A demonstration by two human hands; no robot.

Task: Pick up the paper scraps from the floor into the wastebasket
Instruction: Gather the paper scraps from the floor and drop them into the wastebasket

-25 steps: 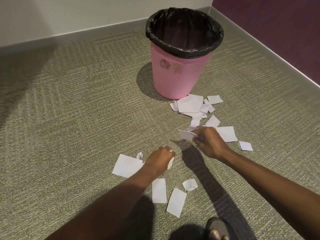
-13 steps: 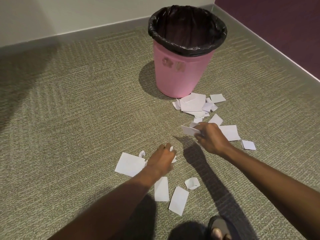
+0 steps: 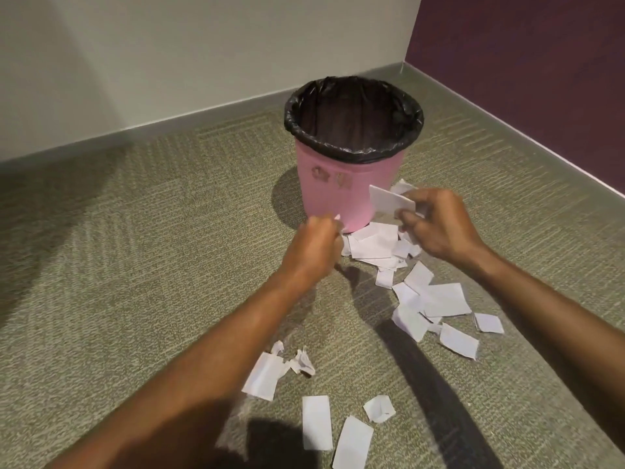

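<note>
The right hand (image 3: 436, 225) is curled, and its thumb and fingers pinch a flat white paper scrap (image 3: 389, 201) up in the air, in front of the right side of the round pink plastic wastebasket (image 3: 351, 187). The left hand (image 3: 314, 245) is closed in a fist just to the left, low in front of the wastebasket. A tiny white paper tip (image 3: 337, 217) peeks out at the top of the fist, so this hand grips a small bit too. The two hands are near each other but apart. The wastebasket stands upright on the grey-green carpet floor (image 3: 135, 265), near the far corner of the floor where the white wall (image 3: 169, 62) meets the dark purple wall (image 3: 524, 79). A black plastic bag (image 3: 297, 126) lines it and folds over its rim. Its inside is dark, and I cannot tell what is in it. A heap of white paper scraps (image 3: 375, 245) lies on the floor right at the foot of the wastebasket, on its near right side. A second bunch of white scraps (image 3: 439, 299) lies a bit nearer, below the right arm, with one small square scrap (image 3: 488, 323) just beside it on the right. Near the near edge of the floor lie two long flat strips (image 3: 316, 423), a crumpled bit (image 3: 379, 408), and a bent piece (image 3: 263, 377) next to a small crushed ball (image 3: 302, 362).
</note>
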